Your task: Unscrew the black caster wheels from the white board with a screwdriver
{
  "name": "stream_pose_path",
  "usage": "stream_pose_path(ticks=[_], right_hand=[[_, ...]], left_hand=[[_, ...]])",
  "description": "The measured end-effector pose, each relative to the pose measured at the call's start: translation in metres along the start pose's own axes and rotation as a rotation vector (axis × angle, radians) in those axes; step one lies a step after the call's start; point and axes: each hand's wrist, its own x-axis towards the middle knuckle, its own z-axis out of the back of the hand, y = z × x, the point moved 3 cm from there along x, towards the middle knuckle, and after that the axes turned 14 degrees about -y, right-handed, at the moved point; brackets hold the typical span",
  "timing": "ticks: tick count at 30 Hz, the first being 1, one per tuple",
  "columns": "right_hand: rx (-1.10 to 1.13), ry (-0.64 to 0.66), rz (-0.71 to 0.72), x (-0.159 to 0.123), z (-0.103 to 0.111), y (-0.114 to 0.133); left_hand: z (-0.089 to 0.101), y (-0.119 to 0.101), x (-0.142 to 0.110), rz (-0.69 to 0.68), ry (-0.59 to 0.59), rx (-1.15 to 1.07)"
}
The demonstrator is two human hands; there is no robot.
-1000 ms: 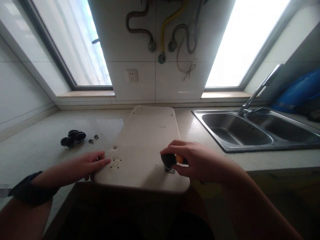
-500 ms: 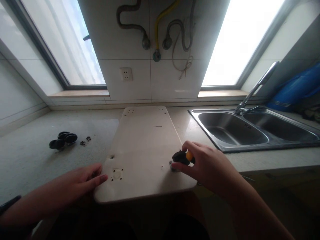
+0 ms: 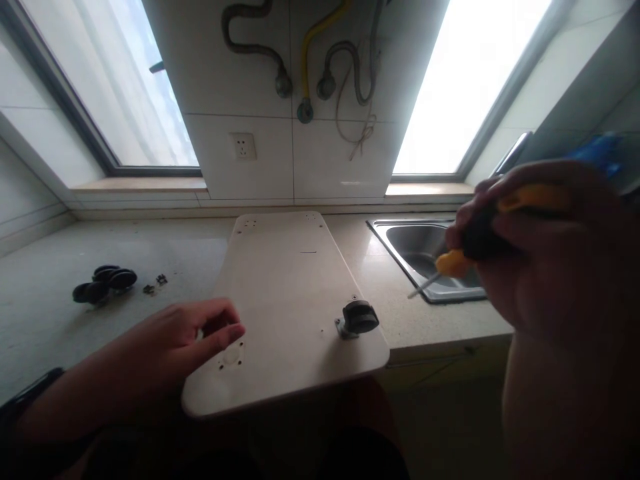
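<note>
My right hand (image 3: 535,247) is raised at the right, wrapped around a screwdriver (image 3: 453,263) with a yellow and black handle. Its shaft points down and left, clear of the board. My left hand (image 3: 195,333) hovers over the left edge of the white board (image 3: 280,293), thumb and curled fingers close together; whatever may be between them is too small to make out. Below its fingertips are screw holes around a round mark. A black caster wheel (image 3: 361,317) stands on its metal plate near the board's right front corner.
Several black caster wheels (image 3: 105,283) lie on the counter at the left, beside small metal pieces (image 3: 155,285). A steel sink (image 3: 400,243) is set in at the right, partly hidden by my right hand. A socket (image 3: 243,146) and hoses are on the wall.
My right hand has left the caster wheel and risen to the right with the screwdriver. My left hand has moved rightward from the board's edge to above it. The view has shifted slightly.
</note>
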Motion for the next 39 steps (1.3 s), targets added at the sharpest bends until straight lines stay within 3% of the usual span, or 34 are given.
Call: stream_pose_path(ticks=[2, 5, 9, 12, 19, 29, 35, 39], right_hand=[[0.220, -0.103, 0.097, 0.012, -0.015, 0.015], [0.324, 0.022, 0.059, 0.014, -0.052, 0.018], [0.377, 0.275, -0.131, -0.006, -0.093, 0.001], [0.274, 0.365, -0.166, -0.020, -0.106, -0.009], [0.209, 0.360, -0.151, -0.024, -0.105, -0.016], [0.135, 0.381, -0.156, -0.024, -0.105, -0.021], [-0.334, 0.329, 0.080, -0.021, -0.097, -0.012], [-0.475, 0.319, 0.263, -0.016, -0.095, 0.000]], left_hand=[[-0.002, -0.021, 0.006, -0.072, 0.007, -0.044], [-0.009, -0.047, 0.021, -0.188, -0.011, -0.124], [-0.020, -0.070, 0.051, -0.368, -0.146, -0.279], [-0.037, -0.078, 0.069, -0.456, -0.084, -0.370], [-0.064, -0.085, 0.079, -0.549, -0.019, -0.396], [-0.072, -0.089, 0.082, -0.554, 0.029, -0.356], [-0.074, -0.092, 0.085, -0.555, 0.033, -0.417], [-0.079, -0.089, 0.088, -0.495, 0.122, -0.530]])
